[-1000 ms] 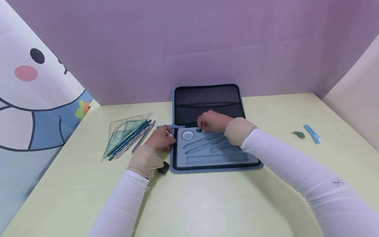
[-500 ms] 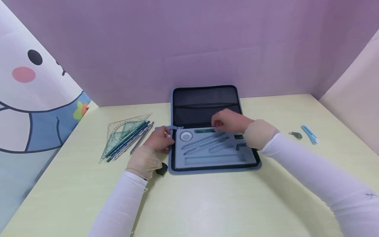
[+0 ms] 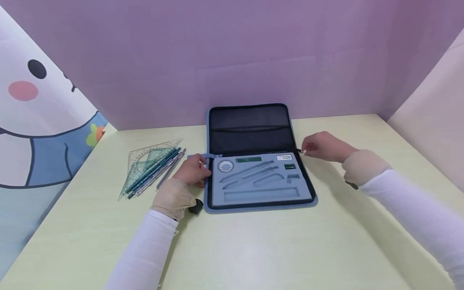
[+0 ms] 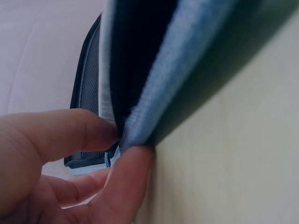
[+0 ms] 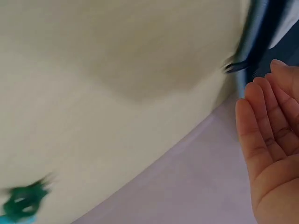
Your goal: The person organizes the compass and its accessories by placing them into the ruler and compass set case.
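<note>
My left hand [image 3: 191, 171] pinches the left border of an open blue zip case [image 3: 261, 209]; in the left wrist view thumb and finger [image 4: 128, 175] close on its fabric edge [image 4: 161, 88]. My right hand [image 3: 322, 146] is just off the case's right side, by a zipper pull [image 3: 300, 151]. Nothing shows in its loosely bent fingers in the right wrist view. The grey-blue insert [image 3: 217, 195] carries a round white dial [image 3: 226, 166], a long green box [image 3: 248, 159], a white eraser-like block [image 3: 284, 158] and a small green piece [image 3: 289, 166]. Its other shaped slots are bare.
Left of the case lie clear set squares [image 3: 135, 161] with several dark green pencils [image 3: 150, 173] and metal compasses [image 3: 174, 167] on top. A blurred green object [image 5: 23, 203] sits in the right wrist view's corner. A purple backdrop [image 3: 253, 52] closes off the table's back.
My right hand has moved right from the green box, across the insert, to outside the case. The white block and small green piece are uncovered. The left hand keeps its grip.
</note>
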A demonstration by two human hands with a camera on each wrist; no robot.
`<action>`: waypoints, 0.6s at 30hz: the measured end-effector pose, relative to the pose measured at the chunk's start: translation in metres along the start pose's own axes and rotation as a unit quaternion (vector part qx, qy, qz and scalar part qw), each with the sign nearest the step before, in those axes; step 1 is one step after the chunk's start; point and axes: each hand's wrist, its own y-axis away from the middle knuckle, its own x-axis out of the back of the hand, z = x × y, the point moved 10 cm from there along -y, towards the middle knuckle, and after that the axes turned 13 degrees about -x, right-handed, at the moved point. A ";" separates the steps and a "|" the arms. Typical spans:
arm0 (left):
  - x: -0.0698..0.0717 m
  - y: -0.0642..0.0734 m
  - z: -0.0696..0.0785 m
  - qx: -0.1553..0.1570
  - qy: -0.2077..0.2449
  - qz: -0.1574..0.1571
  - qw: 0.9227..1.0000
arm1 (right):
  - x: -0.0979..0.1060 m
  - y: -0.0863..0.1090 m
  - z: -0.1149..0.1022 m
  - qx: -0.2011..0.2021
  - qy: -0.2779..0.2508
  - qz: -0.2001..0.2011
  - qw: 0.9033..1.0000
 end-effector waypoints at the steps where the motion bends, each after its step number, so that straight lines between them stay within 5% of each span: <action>1: 0.000 0.000 0.000 -0.001 -0.001 -0.001 1.000 | 0.001 0.003 0.006 -0.007 0.003 0.000 1.000; 18: -0.001 -0.001 0.000 -0.001 0.006 -0.008 1.000 | 0.013 0.049 0.099 -0.114 0.042 0.013 0.992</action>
